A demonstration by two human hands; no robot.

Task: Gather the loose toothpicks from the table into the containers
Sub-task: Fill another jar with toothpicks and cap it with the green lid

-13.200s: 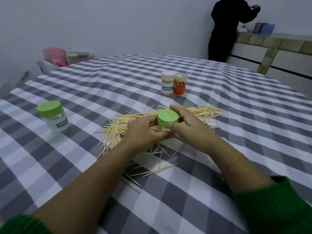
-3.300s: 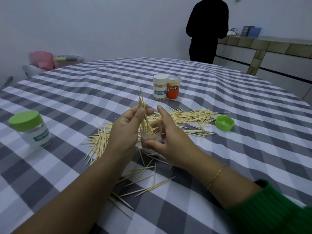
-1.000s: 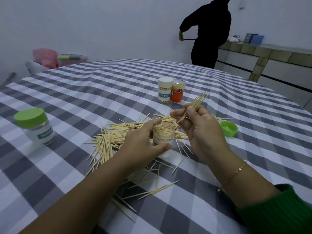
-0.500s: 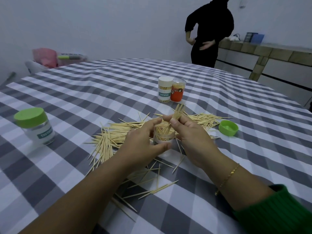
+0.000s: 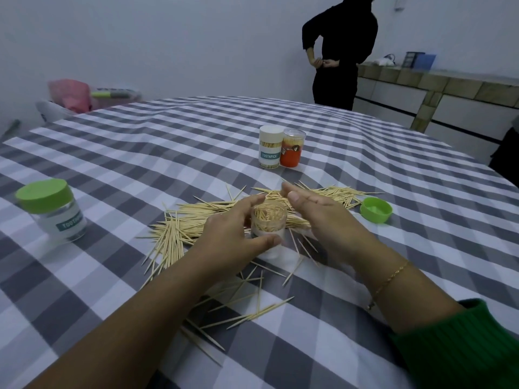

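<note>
A small clear jar (image 5: 268, 223) stands open on the checked tablecloth, partly filled with upright toothpicks. My left hand (image 5: 233, 234) grips it, thumb in front and fingers curled round its far side. My right hand (image 5: 317, 214) hovers just right of the jar with relaxed fingers and holds nothing. Loose toothpicks (image 5: 179, 231) lie in a heap left of and behind the jar, with more scattered toothpicks (image 5: 247, 301) near my forearms. The jar's green lid (image 5: 375, 210) lies upturned to the right.
A closed green-lidded jar (image 5: 53, 209) stands at the left. A white toothpick container (image 5: 270, 150) and an orange one (image 5: 292, 151) stand together beyond the heap. A person in black (image 5: 339, 49) stands past the table by a counter (image 5: 449, 88).
My right hand has let its bunch of toothpicks drop into the jar and drawn back empty. The left hand has kept its hold on the jar.
</note>
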